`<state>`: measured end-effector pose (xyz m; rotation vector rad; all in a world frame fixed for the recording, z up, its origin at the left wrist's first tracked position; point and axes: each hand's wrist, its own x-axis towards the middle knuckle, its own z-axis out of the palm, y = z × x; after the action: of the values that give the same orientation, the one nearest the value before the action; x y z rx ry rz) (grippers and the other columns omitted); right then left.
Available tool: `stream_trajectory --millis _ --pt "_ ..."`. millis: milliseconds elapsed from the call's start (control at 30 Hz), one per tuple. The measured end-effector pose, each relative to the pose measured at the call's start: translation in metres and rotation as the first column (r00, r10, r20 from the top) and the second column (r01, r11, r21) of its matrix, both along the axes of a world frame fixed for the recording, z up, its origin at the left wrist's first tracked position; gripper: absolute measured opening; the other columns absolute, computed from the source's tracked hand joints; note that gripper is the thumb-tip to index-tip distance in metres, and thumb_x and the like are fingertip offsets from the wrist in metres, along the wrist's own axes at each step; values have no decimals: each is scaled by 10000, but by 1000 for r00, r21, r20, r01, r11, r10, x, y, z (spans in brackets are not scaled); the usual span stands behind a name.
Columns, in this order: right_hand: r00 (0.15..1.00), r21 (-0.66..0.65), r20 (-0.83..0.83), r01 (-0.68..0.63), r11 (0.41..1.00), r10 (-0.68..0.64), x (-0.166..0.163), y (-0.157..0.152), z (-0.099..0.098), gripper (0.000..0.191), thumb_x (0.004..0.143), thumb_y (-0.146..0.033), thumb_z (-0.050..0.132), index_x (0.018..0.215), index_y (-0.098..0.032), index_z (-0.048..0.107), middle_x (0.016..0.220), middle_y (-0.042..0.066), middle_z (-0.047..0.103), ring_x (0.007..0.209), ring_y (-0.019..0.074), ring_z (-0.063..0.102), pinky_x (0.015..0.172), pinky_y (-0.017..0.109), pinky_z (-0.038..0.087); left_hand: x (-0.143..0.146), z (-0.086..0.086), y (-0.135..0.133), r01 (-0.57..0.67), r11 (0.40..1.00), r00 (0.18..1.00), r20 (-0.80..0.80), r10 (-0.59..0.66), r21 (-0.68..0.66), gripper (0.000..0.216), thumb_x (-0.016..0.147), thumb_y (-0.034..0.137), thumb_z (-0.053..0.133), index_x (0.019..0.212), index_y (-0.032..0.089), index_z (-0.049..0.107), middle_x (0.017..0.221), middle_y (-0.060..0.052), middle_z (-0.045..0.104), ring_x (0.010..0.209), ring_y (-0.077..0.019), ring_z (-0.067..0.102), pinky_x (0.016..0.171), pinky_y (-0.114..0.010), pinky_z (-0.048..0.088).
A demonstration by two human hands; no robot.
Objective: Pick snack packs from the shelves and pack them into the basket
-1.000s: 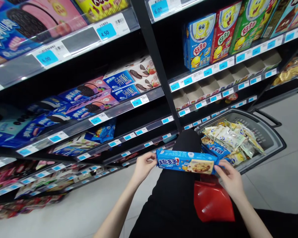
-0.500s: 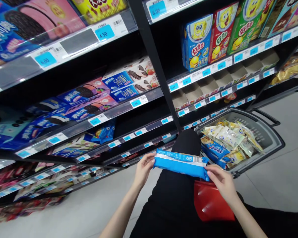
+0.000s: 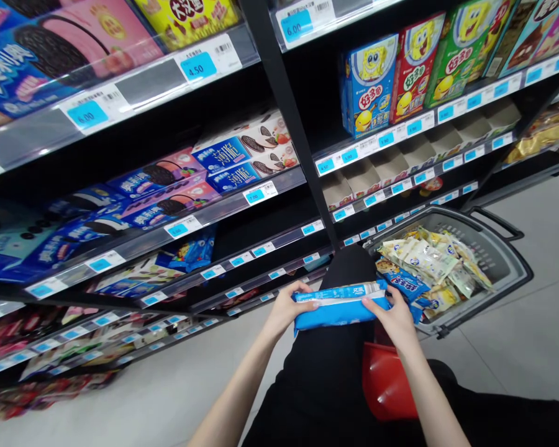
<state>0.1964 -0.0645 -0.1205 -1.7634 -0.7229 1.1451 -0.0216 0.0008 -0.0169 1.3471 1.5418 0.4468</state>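
Observation:
A long blue cookie packet [image 3: 338,312] lies level across both my hands, above my knee, its pale back seam facing up. My left hand [image 3: 291,307] is closed round its left end, the thumb on top. At the right end my right hand [image 3: 394,310] grips it, with the thumb pressed on the seam. Just beyond my right hand stands a grey shopping basket [image 3: 517,261]. Inside it are several pale snack bags [image 3: 423,257] and a blue cookie packet [image 3: 403,282].
Shelves with blue cookie boxes [image 3: 223,155] run along the left. Several cartoon snack boxes [image 3: 370,84] stand on a shelf at upper right, above open cardboard trays [image 3: 391,164]. A red stool [image 3: 389,382] is beneath me, on the grey tiled floor [image 3: 503,329].
Both hands have moved inward from the packet's tips to a fuller grip. My thumbs now press on its top side.

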Motion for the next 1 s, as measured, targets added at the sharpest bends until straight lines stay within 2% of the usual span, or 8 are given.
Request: stream_trajectory --millis 100,200,300,400,467,633,833,1000 --pt "995 -65 101 12 998 -5 2 9 9 506 598 -589 671 934 -216 608 857 89 681 846 307 629 731 379 459 -3 -1 -3 36 999 999 -12 -35 15 299 581 366 735 756 163 603 802 -15 575 786 -179 529 683 -237 394" --pt "996 -41 87 28 999 -24 -1 13 11 473 623 -596 646 900 -214 609 848 87 680 839 300 626 738 379 456 -7 10 -3 190 981 977 -90 -194 -49 361 595 369 723 890 178 640 906 -39 598 881 -207 530 748 -256 392" --pt "999 60 -30 -17 998 19 -4 13 10 442 610 -535 686 891 -205 597 856 72 672 858 279 617 765 371 462 -2 30 -3 442 878 857 -205 -473 -183 546 551 416 754 1045 227 616 943 -36 604 841 -213 543 675 -243 382" --pt "979 225 -158 -89 970 127 -1 7 16 407 615 -448 714 909 -196 587 835 49 659 817 242 611 749 343 478 21 42 -10 599 770 715 -286 -638 -219 511 522 501 755 926 216 625 739 -1 586 656 -173 517 548 -224 311" --pt "957 301 -208 -132 945 200 4 2 23 388 633 -417 711 929 -201 584 835 40 657 788 223 610 724 325 489 42 40 -19 607 774 716 -298 -631 -182 436 591 537 701 841 197 593 640 23 531 575 -143 472 507 -222 273" --pt "952 320 -213 -146 936 221 23 -11 35 285 701 -424 664 881 -213 599 819 30 648 780 206 601 699 295 484 75 20 -39 532 832 824 -132 -551 -156 374 731 452 620 987 194 532 687 42 510 605 -120 465 530 -198 310" --pt "810 176 -543 -148 973 221 42 -19 22 308 647 -448 718 704 -199 547 573 -44 529 527 124 487 484 222 358 79 14 -47 566 796 813 -18 -583 -214 306 732 396 641 945 198 542 719 53 542 648 -117 492 564 -190 322" --pt "825 209 -482 -219 953 295 58 -26 15 333 691 -440 693 627 -191 480 546 -60 449 517 96 398 476 206 282 84 12 -49 599 768 787 -12 -617 -225 312 729 406 643 945 204 541 737 56 551 682 -125 510 588 -193 331"
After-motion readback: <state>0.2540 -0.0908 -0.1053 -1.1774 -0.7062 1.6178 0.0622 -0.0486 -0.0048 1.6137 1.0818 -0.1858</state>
